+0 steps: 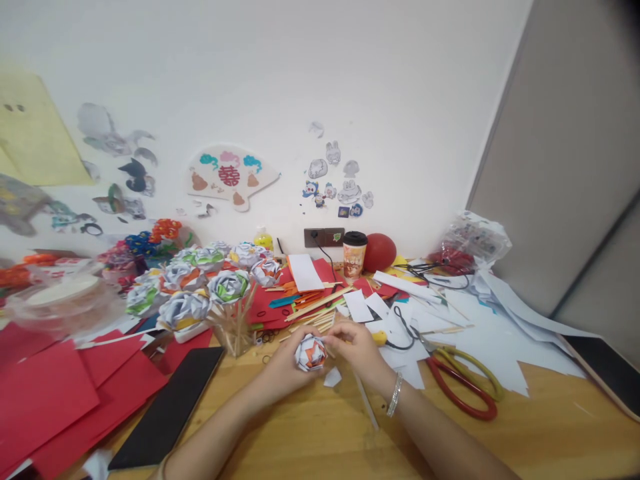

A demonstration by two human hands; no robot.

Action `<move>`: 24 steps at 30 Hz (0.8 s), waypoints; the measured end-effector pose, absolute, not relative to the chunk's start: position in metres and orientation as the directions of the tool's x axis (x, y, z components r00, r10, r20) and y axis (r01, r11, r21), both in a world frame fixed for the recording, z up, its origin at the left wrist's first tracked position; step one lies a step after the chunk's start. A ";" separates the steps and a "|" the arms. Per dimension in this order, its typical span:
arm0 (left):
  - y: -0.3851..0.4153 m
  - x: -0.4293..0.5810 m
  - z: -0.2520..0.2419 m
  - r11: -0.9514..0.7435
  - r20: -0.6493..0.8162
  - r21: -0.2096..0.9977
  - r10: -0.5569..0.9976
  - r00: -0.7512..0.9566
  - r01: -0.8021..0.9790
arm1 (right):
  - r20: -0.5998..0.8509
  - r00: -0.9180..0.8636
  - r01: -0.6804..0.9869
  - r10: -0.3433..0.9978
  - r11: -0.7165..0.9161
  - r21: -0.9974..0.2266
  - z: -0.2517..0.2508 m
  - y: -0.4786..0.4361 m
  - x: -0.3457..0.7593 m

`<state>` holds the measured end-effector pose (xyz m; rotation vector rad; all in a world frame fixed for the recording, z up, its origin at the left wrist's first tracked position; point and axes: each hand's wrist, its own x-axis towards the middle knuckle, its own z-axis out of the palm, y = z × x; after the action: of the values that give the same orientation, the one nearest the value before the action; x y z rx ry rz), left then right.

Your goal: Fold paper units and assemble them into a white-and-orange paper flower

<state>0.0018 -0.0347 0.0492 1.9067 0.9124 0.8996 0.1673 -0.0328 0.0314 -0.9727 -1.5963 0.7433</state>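
Observation:
A white and orange paper flower [311,353] is held over the middle of the wooden table [320,440]. My left hand [286,363] is closed around its left side. At its upper right edge, my right hand [357,347] pinches with thumb and forefinger; whether a petal is between the fingertips cannot be made out. Below the flower lies a small white paper scrap [333,377]. A thin pale stick [367,402] slants down under my right hand. The underside of the flower is hidden.
Scissors [463,380] with red and yellow handles lie to the right. Finished paper flowers [185,310] crowd the left back. A black slab [167,407] and red sheets [45,393] lie left. A paper cup [355,257] and red balloon [380,253] stand near the wall.

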 end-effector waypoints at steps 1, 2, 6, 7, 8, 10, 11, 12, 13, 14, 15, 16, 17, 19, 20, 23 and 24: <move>-0.034 0.002 0.049 -0.390 0.238 0.890 0.841 0.486 0.238 | 0.477 -0.090 0.228 0.874 0.484 -0.845 0.033 -0.034 0.167; -0.034 0.002 0.049 -0.380 0.235 0.899 0.840 0.489 0.219 | 0.493 -0.085 0.243 0.866 0.498 -0.832 0.034 -0.036 0.167; -0.032 0.000 0.046 -0.379 0.258 0.910 0.837 0.482 0.170 | 0.554 -0.079 0.281 0.829 0.552 -0.785 0.035 -0.038 0.166; -0.031 -0.001 0.045 -0.376 0.258 0.912 0.836 0.484 0.162 | 0.555 -0.082 0.277 0.828 0.553 -0.785 0.034 -0.038 0.165; -0.031 -0.001 0.044 -0.370 0.256 0.916 0.834 0.489 0.153 | 0.545 -0.088 0.263 0.834 0.547 -0.795 0.033 -0.037 0.165; -0.030 -0.001 0.043 -0.355 0.246 0.925 0.830 0.501 0.133 | 0.506 -0.107 0.210 0.856 0.517 -0.830 0.030 -0.036 0.164; -0.030 -0.001 0.042 -0.349 0.242 0.928 0.830 0.503 0.129 | 0.493 -0.114 0.192 0.863 0.506 -0.841 0.028 -0.035 0.163; -0.030 0.000 0.042 -0.348 0.242 0.928 0.831 0.500 0.129 | 0.497 -0.110 0.195 0.861 0.509 -0.838 0.028 -0.035 0.163; -0.030 0.000 0.041 -0.351 0.244 0.927 0.833 0.496 0.134 | 0.524 -0.096 0.225 0.846 0.532 -0.817 0.027 -0.035 0.163; -0.030 0.001 0.041 -0.358 0.249 0.923 0.835 0.491 0.141 | 0.572 -0.081 0.283 0.816 0.569 -0.772 0.027 -0.036 0.162; -0.030 0.002 0.041 -0.369 0.257 0.917 0.836 0.484 0.151 | 0.632 -0.075 0.359 0.771 0.613 -0.704 0.027 -0.037 0.162; -0.030 0.003 0.041 -0.386 0.267 0.907 0.837 0.478 0.168 | 0.690 -0.084 0.434 0.719 0.650 -0.624 0.028 -0.038 0.162; -0.031 0.004 0.041 -0.407 0.281 0.893 0.837 0.470 0.191 | 0.733 -0.105 0.495 0.672 0.675 -0.548 0.029 -0.039 0.162; -0.032 0.006 0.040 -0.452 0.311 0.858 0.836 0.452 0.246 | 0.770 -0.156 0.564 0.619 0.695 -0.445 0.031 -0.042 0.163; -0.032 0.006 0.040 -0.470 0.323 0.839 0.835 0.445 0.273 | 0.773 -0.174 0.582 0.610 0.697 -0.419 0.031 -0.042 0.163; -0.033 0.007 0.041 -0.502 0.340 0.802 0.829 0.443 0.323 | 0.764 -0.222 0.617 0.606 0.693 -0.371 0.032 -0.043 0.164; -0.033 0.007 0.041 -0.507 0.341 0.796 0.827 0.448 0.330 | 0.763 -0.242 0.628 0.600 0.696 -0.348 0.032 -0.042 0.164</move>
<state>0.0068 -0.0329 0.0407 2.0469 0.9642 0.9779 0.1638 -0.0421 0.0318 -0.9517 -1.9252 -0.0363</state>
